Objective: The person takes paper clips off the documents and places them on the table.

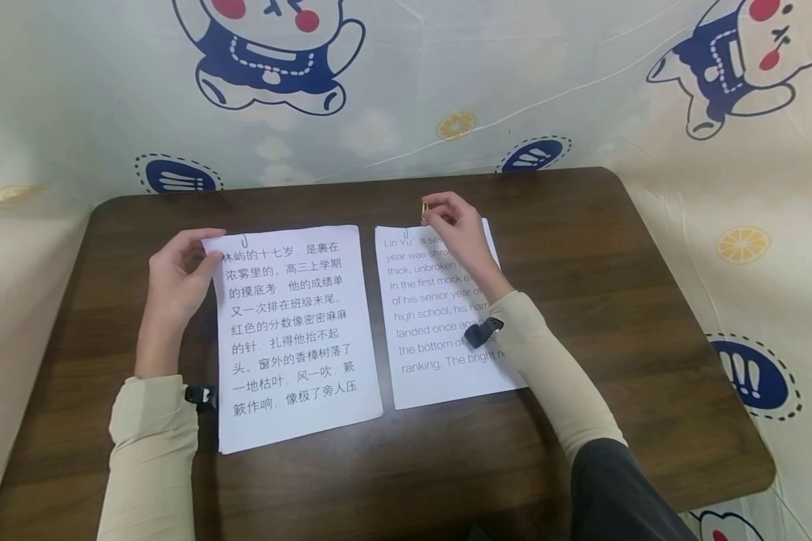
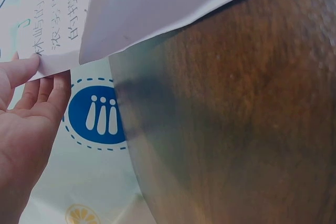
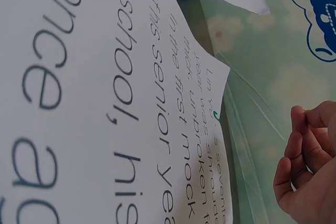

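My left hand (image 1: 176, 284) pinches the upper left corner of a stack of paper with Chinese text (image 1: 291, 330), thumb on top and fingers beneath. A small paper clip (image 1: 245, 240) sits on that stack's top edge, looking green in the left wrist view. My right hand (image 1: 462, 237) pinches a small gold paper clip (image 1: 425, 210) between thumb and fingertips, above the top edge of the paper with English text (image 1: 440, 338). A green clip (image 3: 216, 115) is on that top edge as well. My right forearm covers part of the English text.
Both papers lie side by side on a dark brown wooden table (image 1: 622, 346) with rounded corners. A pale curtain (image 1: 406, 90) printed with cartoon figures and orange slices hangs behind the table and along its sides.
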`<state>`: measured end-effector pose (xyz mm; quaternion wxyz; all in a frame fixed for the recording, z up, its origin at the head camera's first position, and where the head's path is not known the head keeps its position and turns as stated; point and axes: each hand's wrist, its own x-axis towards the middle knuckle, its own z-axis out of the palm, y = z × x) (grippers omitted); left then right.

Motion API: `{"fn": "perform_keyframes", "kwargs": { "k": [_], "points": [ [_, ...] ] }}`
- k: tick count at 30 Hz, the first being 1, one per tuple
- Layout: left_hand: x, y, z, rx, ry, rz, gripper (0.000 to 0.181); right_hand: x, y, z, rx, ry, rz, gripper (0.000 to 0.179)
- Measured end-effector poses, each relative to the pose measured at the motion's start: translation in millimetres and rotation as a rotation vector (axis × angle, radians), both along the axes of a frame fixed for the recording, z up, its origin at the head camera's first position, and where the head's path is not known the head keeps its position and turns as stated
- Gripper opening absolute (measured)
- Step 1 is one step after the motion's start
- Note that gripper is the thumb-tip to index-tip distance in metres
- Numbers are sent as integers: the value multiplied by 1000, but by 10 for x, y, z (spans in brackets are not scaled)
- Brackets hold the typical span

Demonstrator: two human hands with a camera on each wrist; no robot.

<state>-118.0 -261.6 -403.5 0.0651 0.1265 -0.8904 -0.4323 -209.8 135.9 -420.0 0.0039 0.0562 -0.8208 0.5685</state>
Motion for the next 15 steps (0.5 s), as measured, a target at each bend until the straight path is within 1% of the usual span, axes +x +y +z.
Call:
{"fn": "perform_keyframes", "kwargs": {
  "k": [8, 15],
  "points": [
    [8, -7, -3, -3, 7, 0, 39, -15, 36, -45, 6, 6, -18, 26],
    [-2, -18, 1, -3, 10, 4, 40, 0, 66, -9, 10, 37, -26, 24]
  ]
}}
